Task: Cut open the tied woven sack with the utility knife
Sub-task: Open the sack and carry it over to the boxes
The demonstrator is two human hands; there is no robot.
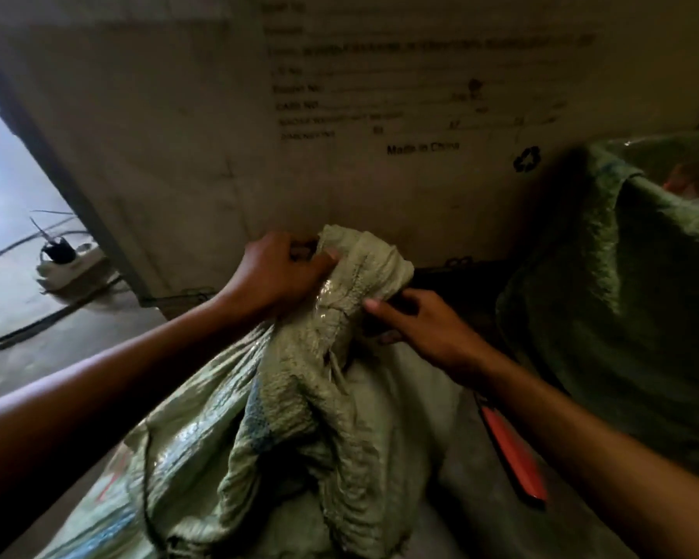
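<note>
Gripping the bunched sack (pixel 340 357) neck
Left hand (pixel 275 272) fingers clench fabric; right hand (pixel 416 320) fingers seemingly pinch it; orange knife (pixel 513 449) lies beside

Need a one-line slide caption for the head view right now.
Both hands, left hand and right hand, grip the bunched neck of the woven sack; orange utility knife lies unused beside it.
</note>
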